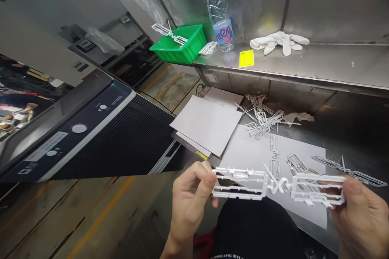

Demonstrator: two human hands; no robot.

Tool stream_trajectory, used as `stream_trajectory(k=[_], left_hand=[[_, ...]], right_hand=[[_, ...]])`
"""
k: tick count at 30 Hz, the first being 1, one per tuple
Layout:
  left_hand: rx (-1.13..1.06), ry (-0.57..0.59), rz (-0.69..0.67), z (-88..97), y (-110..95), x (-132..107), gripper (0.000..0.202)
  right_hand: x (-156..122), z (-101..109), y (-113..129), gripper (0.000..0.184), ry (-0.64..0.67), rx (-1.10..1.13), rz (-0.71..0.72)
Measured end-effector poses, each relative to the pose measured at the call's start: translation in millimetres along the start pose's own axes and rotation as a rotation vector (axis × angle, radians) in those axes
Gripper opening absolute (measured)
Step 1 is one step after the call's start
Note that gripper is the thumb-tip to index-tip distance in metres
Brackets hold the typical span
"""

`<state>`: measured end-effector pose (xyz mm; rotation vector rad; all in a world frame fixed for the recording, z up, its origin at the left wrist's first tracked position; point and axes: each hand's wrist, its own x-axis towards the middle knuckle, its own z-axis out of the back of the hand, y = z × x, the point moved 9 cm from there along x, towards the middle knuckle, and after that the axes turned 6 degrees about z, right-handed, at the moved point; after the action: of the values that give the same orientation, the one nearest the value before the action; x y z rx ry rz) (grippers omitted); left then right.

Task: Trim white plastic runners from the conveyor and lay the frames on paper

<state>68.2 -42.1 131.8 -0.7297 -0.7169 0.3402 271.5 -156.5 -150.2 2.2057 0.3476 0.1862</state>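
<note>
Metal bench [361,137] and metal shelf [331,64] fill the back of my head view, with a ribbed dark machine [130,141] on the left. Left hand [192,198]: thumb and fingers pinched together on the left end of a white twin-frame part [279,186]. Right hand [361,206]: thumb near the right end, fingers partly hidden behind the bars, also gripping as far as I can tell. Part is held up level between the two hands, clear of the bench, in front of a black-clothed lap. Two slotted rectangles, joined by a curled, crossed link with a thin spike beside it. Handling estimate: very light, probably moulded plastic; rectangles fairly stiff, link the likely point of twist or snap. Slip risk seems low, since the bars and small tabs give purchase. I judge the outer short edges the best hold, one per hand, with a soft pinch; I would avoid loading link or spike. Just beyond: white sheet [243,151] with a similar flat part [275,158] on it. Further out: tangled pile of white parts [261,119], paper stack [209,123]. On the shelf: green bin [173,54], water bottle [224,32], yellow label [246,58], white glove [281,43].
</note>
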Motion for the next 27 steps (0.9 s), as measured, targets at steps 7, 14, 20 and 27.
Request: stream_trajectory(k=[7, 14, 20, 27], left_hand=[[-0.066, 0.012, 0.101, -2.7, 1.8, -1.2, 0.039], [-0.083, -0.008, 0.144, 3.0, 9.1, -2.8, 0.041], [-0.147, 0.061, 0.125, -0.2, 6.8, -4.5, 0.038], [-0.082, -0.119, 0.136, 11.0, 5.3, 7.2, 0.048]], right_hand=[[-3.2, -19.5, 14.2, 0.05, 0.013, 0.149, -0.121], [-1.8, -29.5, 14.3, 0.053, 0.069, 0.234, -0.187], [0.0, -38.7, 20.9, 0.054, 0.122, 0.208, -0.136], [-8.5, -62.7, 37.4, 0.047, 0.286, 0.387, -0.062]])
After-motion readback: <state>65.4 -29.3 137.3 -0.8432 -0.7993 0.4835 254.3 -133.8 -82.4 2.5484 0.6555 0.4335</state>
